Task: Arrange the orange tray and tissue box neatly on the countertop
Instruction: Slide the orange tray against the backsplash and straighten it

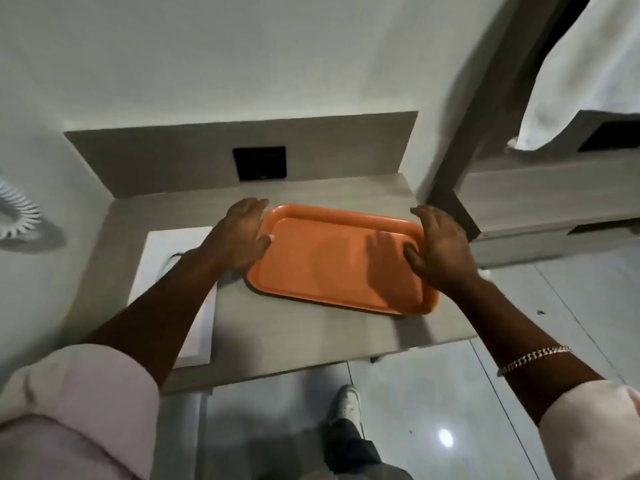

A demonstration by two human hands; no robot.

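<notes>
An empty orange tray [332, 261] lies flat and slightly skewed on the grey wood-grain countertop [311, 330], its right end close to the counter's right edge. My left hand [242, 233] grips the tray's left end, thumb on the rim and fingers stretched along the far left corner. At the tray's right end is my right hand [440, 251], with its thumb inside the rim and its fingers outside it. The white tissue box [162, 247] lies flat at the counter's left end, partly hidden under my left forearm.
A black socket panel [259, 163] sits in the backsplash behind the tray. A coiled white cord [17, 213] hangs on the left wall. White cloth [571, 81] hangs over a shelf unit at the right. My shoe [348, 403] stands on the tiled floor below the counter's front edge.
</notes>
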